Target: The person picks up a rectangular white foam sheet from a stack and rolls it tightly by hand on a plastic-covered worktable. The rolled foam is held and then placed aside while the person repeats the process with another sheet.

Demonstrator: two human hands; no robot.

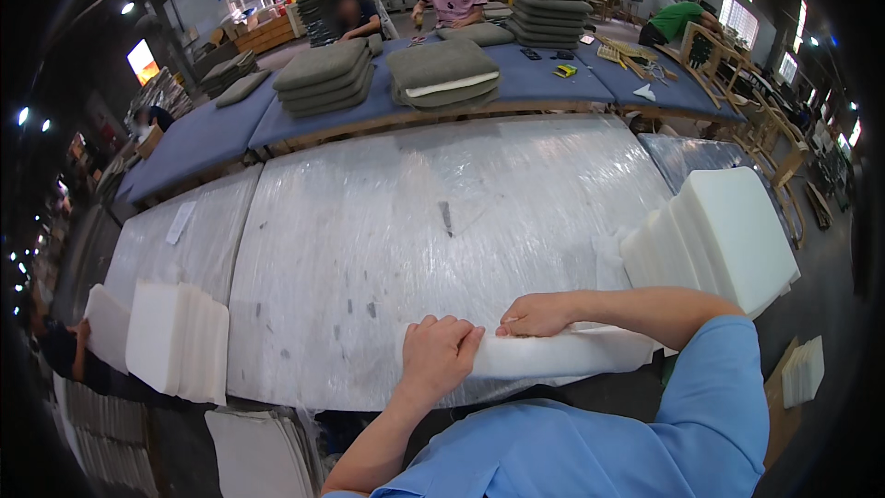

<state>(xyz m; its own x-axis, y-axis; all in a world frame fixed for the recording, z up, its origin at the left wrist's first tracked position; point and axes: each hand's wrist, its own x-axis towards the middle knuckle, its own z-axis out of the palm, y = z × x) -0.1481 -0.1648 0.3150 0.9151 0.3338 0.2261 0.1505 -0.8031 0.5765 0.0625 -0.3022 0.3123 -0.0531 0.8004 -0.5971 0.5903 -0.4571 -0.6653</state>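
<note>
A white foam pad (567, 357) lies at the near edge of the plastic-wrapped table (369, 221), right in front of my body. At its left end, my left hand (441, 350) has its fingers curled over the pad. My right hand (539, 314) is closed in a fist at the pad's far edge, pinching the white material; its fingertips are partly hidden. My right forearm reaches in across the pad's right side. To the right of that forearm stands a tall stack of white foam pads (728, 231).
Another white foam stack (175, 341) sits at the table's left, where a person's hand (81, 337) touches a pad. Beyond is a blue-covered table (544, 83) with grey cushion stacks (323, 78) and a wooden chair frame (710, 65). People work behind it. More white sheets (258, 447) stand below the table's front edge.
</note>
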